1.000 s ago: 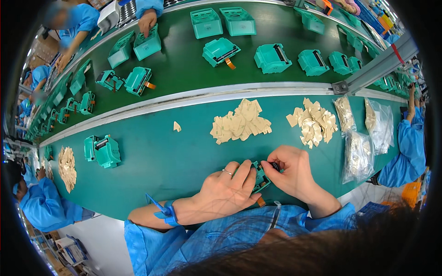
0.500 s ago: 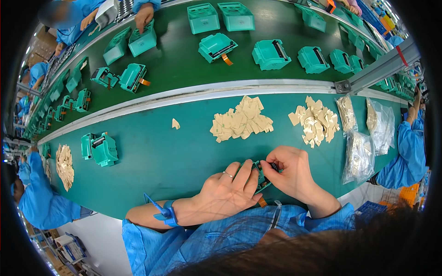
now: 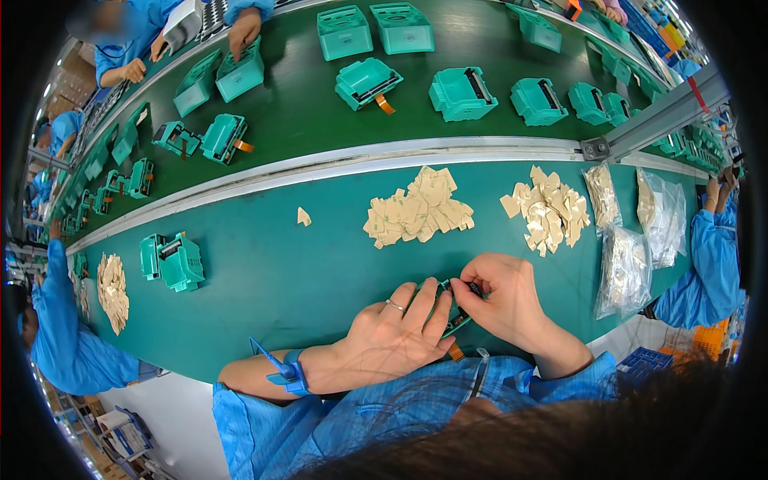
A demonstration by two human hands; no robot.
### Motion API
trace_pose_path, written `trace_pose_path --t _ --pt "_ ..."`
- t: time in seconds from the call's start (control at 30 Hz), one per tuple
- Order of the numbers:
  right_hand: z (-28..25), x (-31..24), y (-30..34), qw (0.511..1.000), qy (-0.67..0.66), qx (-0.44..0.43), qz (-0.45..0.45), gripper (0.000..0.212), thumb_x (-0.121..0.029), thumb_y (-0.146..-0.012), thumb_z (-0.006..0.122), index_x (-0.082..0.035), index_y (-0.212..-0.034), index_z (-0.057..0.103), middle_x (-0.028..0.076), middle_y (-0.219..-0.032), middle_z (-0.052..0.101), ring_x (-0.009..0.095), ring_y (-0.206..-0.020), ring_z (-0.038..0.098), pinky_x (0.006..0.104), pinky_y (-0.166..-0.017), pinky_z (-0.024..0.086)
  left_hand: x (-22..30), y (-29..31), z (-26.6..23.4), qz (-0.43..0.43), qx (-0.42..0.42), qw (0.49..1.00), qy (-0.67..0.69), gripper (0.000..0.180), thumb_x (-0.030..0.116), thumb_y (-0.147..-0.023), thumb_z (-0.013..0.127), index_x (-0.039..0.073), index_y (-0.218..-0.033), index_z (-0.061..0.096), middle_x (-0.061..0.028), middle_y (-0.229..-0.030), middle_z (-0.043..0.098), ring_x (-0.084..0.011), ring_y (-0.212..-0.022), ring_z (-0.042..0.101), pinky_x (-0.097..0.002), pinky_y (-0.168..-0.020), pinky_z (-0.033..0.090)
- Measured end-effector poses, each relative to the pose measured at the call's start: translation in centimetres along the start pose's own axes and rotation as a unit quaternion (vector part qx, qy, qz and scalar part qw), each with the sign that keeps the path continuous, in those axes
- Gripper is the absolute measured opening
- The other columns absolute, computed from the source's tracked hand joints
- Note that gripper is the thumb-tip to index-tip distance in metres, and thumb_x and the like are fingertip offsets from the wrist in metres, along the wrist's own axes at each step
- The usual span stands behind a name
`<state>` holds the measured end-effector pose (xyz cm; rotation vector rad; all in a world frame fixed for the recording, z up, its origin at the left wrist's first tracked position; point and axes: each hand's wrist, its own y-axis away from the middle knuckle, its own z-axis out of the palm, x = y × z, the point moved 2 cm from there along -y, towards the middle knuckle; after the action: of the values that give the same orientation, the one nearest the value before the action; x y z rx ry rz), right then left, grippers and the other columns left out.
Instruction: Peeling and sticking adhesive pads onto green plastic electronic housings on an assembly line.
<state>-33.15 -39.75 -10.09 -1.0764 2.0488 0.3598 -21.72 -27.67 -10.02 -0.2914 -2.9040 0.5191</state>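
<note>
Head view, workbench edge. My left hand (image 3: 392,336) lies flat over a small teal plastic housing (image 3: 448,308) at the near edge of the green bench mat (image 3: 280,280), fingers together and pressed down on it; an orange flex strip (image 3: 456,352) shows beneath. My right hand (image 3: 504,300) pinches a small dark part at the housing's right end between thumb and forefinger. Compared with the two earlier frames, both hands sit in nearly the same place and grip; only the conveyor belt (image 3: 304,112) has carried its teal housings along. I judge the fitting step as ongoing, not finished. Two heaps of beige adhesive pads (image 3: 420,210) lie beyond, another teal housing (image 3: 172,260) to the left.
</note>
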Motion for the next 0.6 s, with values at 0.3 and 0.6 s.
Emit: trace_pose_path --t 0.3,0.6 --pt "-0.1 1.2 0.0 0.999 -0.026 -0.015 0.019 0.013 -0.006 -0.071 0.067 -0.002 -0.066 0.056 0.009 -0.060 0.055 0.024 -0.052 0.056 0.0335 -0.046 0.042 0.2 -0.1 0.8 -0.010 -0.021 1.000 0.019 0.049 0.039 -0.073 0.064 0.000 -0.102 0.063 -0.0140 -0.106 0.057 -0.0219 -0.088 0.054 -0.0240 -0.050 0.051" --pt "0.3 4.1 -0.6 0.987 -0.122 -0.086 0.057 0.014 -0.010 -0.077 0.067 0.001 -0.072 0.059 0.011 -0.060 0.059 0.019 -0.048 0.056 0.0286 -0.046 0.042 0.3 -0.4 1.1 -0.016 -0.036 0.999 0.023 0.048 0.037 -0.073 0.064 0.000 -0.102 0.062 -0.0156 -0.107 0.056 -0.0228 -0.087 0.054 -0.0248 -0.050 0.051"
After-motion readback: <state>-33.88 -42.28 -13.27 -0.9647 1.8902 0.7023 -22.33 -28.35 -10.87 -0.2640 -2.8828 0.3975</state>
